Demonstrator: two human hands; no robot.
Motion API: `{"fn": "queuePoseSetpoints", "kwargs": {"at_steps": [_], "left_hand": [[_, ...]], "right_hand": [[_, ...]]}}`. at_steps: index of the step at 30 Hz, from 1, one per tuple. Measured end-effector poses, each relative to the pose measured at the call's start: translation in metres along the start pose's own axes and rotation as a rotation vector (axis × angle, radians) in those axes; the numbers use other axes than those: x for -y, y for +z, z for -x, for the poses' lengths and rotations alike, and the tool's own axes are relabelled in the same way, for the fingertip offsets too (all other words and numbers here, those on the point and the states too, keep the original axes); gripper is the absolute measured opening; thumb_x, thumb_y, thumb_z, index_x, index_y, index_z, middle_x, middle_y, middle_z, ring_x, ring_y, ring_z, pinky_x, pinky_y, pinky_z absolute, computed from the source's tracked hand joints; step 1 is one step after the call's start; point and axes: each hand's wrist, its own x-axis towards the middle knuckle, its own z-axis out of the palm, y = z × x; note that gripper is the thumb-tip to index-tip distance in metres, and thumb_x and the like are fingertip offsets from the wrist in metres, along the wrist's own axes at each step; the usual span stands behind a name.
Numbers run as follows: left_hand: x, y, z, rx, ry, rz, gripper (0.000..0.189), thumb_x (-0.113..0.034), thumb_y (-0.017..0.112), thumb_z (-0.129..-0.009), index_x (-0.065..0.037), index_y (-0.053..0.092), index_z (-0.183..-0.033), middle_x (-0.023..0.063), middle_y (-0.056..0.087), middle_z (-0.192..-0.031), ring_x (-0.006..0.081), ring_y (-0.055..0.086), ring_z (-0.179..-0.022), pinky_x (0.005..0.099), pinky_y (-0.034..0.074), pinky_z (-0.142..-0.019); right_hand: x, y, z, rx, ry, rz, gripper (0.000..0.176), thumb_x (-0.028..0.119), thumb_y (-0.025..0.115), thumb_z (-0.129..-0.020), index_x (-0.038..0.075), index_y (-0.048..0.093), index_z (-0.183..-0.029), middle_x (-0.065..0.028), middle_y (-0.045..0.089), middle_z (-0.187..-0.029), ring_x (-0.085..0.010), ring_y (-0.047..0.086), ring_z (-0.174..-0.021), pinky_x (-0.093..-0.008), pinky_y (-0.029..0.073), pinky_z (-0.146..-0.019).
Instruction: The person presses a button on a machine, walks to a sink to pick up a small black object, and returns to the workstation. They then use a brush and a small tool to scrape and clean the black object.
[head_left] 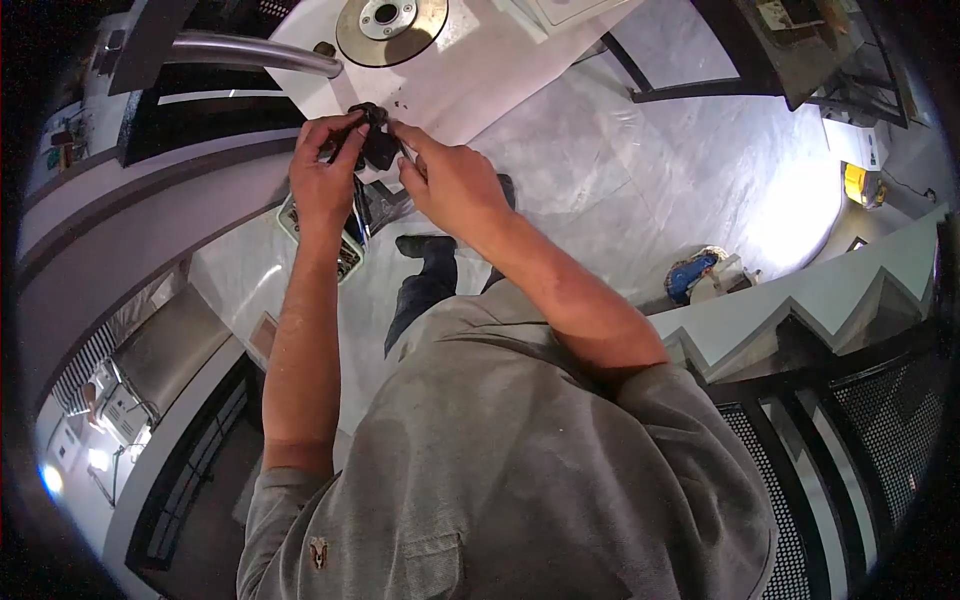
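Note:
A small black part (379,149) of irregular shape is held up near the white table's front edge. My left hand (328,165) grips it from the left, thumb and fingers pinched on it. On its right side my right hand (440,175) is closed, with fingertips close against a thin dark item whose form I cannot make out. Behind both hands a round metal disc (392,30) with a silver hub lies on the white table (480,85). Small dark crumbs and a small dark round piece (324,49) are also on the table.
Below my left hand, a green-rimmed tray (349,262) holds small items. A curved metal tube (255,52) runs at the upper left. On the floor at the right lies a blue and white bundle (692,276), near a zigzag stair edge (745,325). A yellow object (855,184) is farther right.

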Motion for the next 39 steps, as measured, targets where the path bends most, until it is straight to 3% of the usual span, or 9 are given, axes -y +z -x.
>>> {"fn": "queuePoseSetpoints", "kwargs": {"at_steps": [10, 12, 22, 28, 37, 39], "left_hand": [[-0.001, -0.007, -0.003, 0.057, 0.052, -0.063, 0.019, -0.008, 0.071, -0.081, -0.005, 0.071, -0.100, 0.0079, 0.065, -0.100, 0.0190, 0.063, -0.095, 0.0290, 0.047, -0.086], [-0.003, -0.007, -0.002, 0.055, 0.049, -0.046, 0.019, -0.007, 0.071, -0.081, -0.005, 0.071, -0.101, 0.0080, 0.065, -0.101, 0.0193, 0.063, -0.095, 0.0290, 0.047, -0.086], [-0.008, -0.012, -0.007, 0.104, 0.078, -0.100, 0.020, -0.004, 0.067, -0.082, -0.006, 0.071, -0.101, 0.0086, 0.067, -0.106, 0.0219, 0.064, -0.101, 0.0302, 0.047, -0.091], [-0.004, -0.013, -0.011, 0.130, 0.073, -0.084, 0.020, -0.003, 0.063, -0.082, -0.006, 0.071, -0.100, 0.0080, 0.067, -0.108, 0.0228, 0.063, -0.104, 0.0322, 0.046, -0.094], [-0.001, -0.014, -0.017, 0.157, 0.088, -0.080, 0.021, -0.002, 0.062, -0.081, -0.005, 0.070, -0.100, 0.0084, 0.067, -0.109, 0.0225, 0.063, -0.107, 0.0311, 0.045, -0.095], [-0.005, -0.015, -0.019, 0.154, 0.090, -0.083, 0.021, -0.001, 0.061, -0.081, -0.005, 0.070, -0.100, 0.0086, 0.067, -0.110, 0.0224, 0.063, -0.107, 0.0308, 0.045, -0.095]], "right_hand": [[-0.002, -0.008, -0.007, 0.052, -0.053, 0.048, 0.041, 0.021, 0.057, -0.088, 0.015, 0.055, -0.129, -0.0167, 0.066, -0.071, -0.0385, 0.065, -0.070, -0.0489, 0.051, -0.065], [-0.003, -0.005, -0.005, 0.056, -0.020, -0.007, 0.040, 0.021, 0.059, -0.086, 0.011, 0.054, -0.125, -0.0211, 0.066, -0.075, -0.0405, 0.066, -0.072, -0.0527, 0.052, -0.066], [0.000, -0.009, -0.005, 0.054, -0.049, 0.014, 0.045, 0.020, 0.060, -0.084, 0.011, 0.053, -0.127, -0.0218, 0.067, -0.077, -0.0404, 0.066, -0.073, -0.0527, 0.052, -0.067], [0.004, -0.008, -0.004, 0.046, 0.002, 0.016, 0.039, 0.020, 0.058, -0.088, 0.016, 0.055, -0.126, -0.0189, 0.068, -0.078, -0.0400, 0.065, -0.074, -0.0503, 0.052, -0.067], [-0.003, -0.018, -0.013, 0.016, -0.177, 0.229, 0.033, 0.019, 0.060, -0.086, 0.013, 0.058, -0.117, -0.0159, 0.068, -0.077, -0.0371, 0.067, -0.072, -0.0474, 0.053, -0.065], [0.006, -0.022, -0.012, 0.029, -0.064, 0.260, 0.032, 0.020, 0.060, -0.086, 0.012, 0.058, -0.117, -0.0161, 0.068, -0.078, -0.0360, 0.067, -0.072, -0.0473, 0.052, -0.066]]}}
